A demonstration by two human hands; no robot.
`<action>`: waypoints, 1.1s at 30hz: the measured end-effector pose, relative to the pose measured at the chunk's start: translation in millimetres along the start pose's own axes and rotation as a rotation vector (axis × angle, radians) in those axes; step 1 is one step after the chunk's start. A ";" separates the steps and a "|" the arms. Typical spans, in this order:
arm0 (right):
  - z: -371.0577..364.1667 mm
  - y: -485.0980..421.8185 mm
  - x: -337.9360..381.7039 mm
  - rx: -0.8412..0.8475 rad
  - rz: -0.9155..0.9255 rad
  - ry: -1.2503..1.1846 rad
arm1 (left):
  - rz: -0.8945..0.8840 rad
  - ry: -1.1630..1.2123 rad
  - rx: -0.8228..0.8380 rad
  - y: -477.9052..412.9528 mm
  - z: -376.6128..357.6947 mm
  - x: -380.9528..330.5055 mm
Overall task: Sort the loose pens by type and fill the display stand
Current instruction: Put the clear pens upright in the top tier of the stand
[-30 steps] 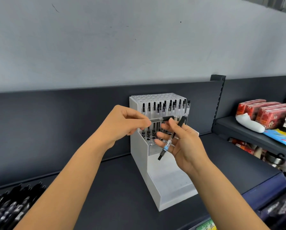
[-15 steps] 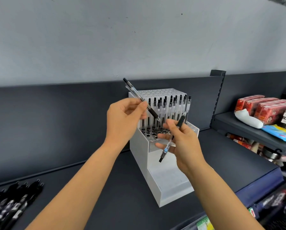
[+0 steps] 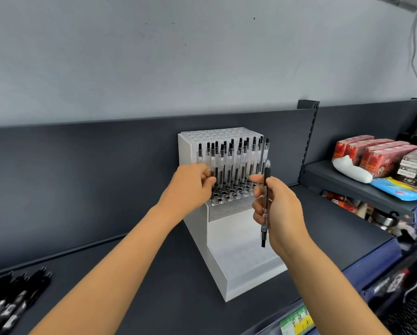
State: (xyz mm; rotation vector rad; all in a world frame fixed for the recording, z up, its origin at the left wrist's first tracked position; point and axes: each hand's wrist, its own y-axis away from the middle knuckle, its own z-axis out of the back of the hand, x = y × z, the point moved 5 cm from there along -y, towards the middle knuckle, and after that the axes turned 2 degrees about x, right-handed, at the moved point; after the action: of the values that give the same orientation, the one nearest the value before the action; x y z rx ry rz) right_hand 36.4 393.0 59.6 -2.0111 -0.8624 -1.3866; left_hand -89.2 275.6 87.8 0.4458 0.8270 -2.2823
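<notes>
The white tiered display stand sits on the dark shelf, and its upper row holds several clear pens with black caps, standing upright. My left hand is at the left end of that row, fingers curled round the lower barrel of one clear pen in a hole. My right hand is in front of the stand's right side and grips a dark pen almost upright. A pile of loose black pens lies at the bottom left.
The dark shelf top runs to a raised back panel. To the right, a lower shelf carries red boxes, a white pouch and stacked packets. The stand's lower step holds no pens.
My left hand swung its clear pen from level, through a slant, down into the left end of the stand's row. My right hand turned the dark pen nearly upright.
</notes>
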 end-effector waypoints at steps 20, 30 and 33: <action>-13.1 5.2 -3.1 0.125 -0.118 -0.147 | -0.334 -0.026 0.150 28.2 29.8 -25.4; -38.3 12.1 -4.0 0.197 -0.098 0.084 | -0.456 0.207 -0.238 41.4 35.1 -32.1; -28.4 10.9 -0.7 0.129 -0.033 0.215 | -0.226 0.349 -0.351 31.9 43.4 -11.1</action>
State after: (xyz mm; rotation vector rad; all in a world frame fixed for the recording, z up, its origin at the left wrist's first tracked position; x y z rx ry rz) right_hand 27.6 364.9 67.3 -1.7230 -0.8679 -1.4936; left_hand -63.2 233.4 111.6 0.6225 1.4901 -2.2230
